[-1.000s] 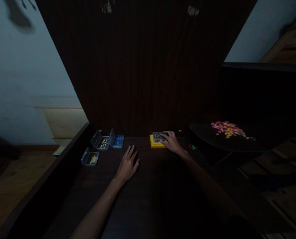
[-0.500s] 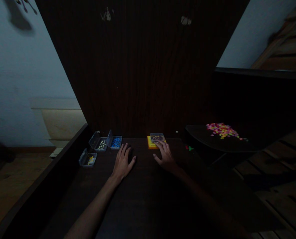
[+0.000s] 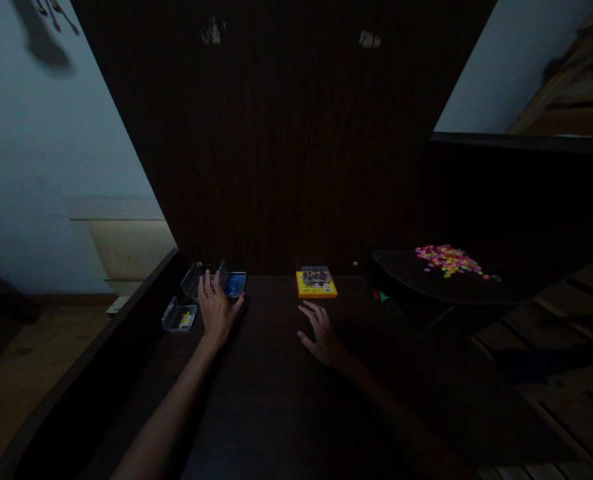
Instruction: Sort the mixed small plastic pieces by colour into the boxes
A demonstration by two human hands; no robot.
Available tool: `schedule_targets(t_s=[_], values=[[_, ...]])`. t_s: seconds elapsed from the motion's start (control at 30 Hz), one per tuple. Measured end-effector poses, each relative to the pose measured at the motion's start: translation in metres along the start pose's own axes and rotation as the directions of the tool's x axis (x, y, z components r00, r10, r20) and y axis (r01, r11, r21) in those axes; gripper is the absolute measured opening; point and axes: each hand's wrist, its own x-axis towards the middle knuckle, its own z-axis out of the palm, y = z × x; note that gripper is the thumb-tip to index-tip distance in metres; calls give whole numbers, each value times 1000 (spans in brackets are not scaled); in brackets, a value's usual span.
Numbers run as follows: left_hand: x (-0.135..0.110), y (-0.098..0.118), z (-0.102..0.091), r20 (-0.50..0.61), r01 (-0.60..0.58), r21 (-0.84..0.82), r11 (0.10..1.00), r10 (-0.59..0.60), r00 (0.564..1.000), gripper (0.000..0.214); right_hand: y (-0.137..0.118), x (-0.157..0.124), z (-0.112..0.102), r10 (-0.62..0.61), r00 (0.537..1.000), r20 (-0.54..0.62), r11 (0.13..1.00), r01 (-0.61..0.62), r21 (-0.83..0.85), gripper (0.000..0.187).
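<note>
My left hand (image 3: 217, 310) is open over the back left of the dark tabletop, fingers spread and empty. It covers most of a clear box (image 3: 191, 281) of pale pieces, and its thumb reaches the near edge of a box of blue pieces (image 3: 235, 285). Whether the fingers touch either box I cannot tell. Left of the wrist stands a small clear box with yellow pieces (image 3: 184, 320), its lid up. My right hand (image 3: 324, 337) is open and empty, just in front of a yellow box (image 3: 317, 291). A clear case with dark pieces (image 3: 315, 275) rests on that yellow box.
Small red and green pieces (image 3: 382, 296) lie at the table's right. A heap of pink, yellow and orange pieces (image 3: 449, 260) sits on a dark side shelf (image 3: 406, 273). A tall dark panel (image 3: 286, 147) rises behind the table, and a raised board (image 3: 91, 363) edges its left.
My left hand has moved left, from beside the blue pieces to over the box of pale pieces. My right hand has drawn back toward me, off the yellow box.
</note>
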Motion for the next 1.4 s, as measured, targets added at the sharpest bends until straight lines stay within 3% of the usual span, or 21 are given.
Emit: schedule_targets(t_s=[0.23, 0.5, 0.77, 0.97, 1.1, 1.4], values=[[12, -8, 10, 95, -10, 73, 997, 3, 995, 94, 0, -2, 2, 8, 1000, 11, 1000, -7, -10, 59], [12, -6, 20, 150, -19, 117, 993, 2, 989, 93, 1, -1, 1, 12, 1000, 15, 1000, -12, 7, 59], [3, -7, 27, 170, -76, -29, 997, 80, 982, 71, 1, -1, 1, 31, 999, 25, 1000, -31, -6, 59], [-6, -2, 24, 193, -160, -210, 964, 202, 960, 55, -2, -1, -1, 44, 998, 40, 999, -44, 3, 58], [-14, 6, 16, 220, -221, -350, 910, 309, 925, 46, -3, 0, -2, 51, 998, 35, 999, -50, -10, 58], [-34, 19, 0, 313, -284, -572, 769, 525, 792, 38, -2, 0, 0, 27, 1000, 9, 1000, -26, -13, 57]])
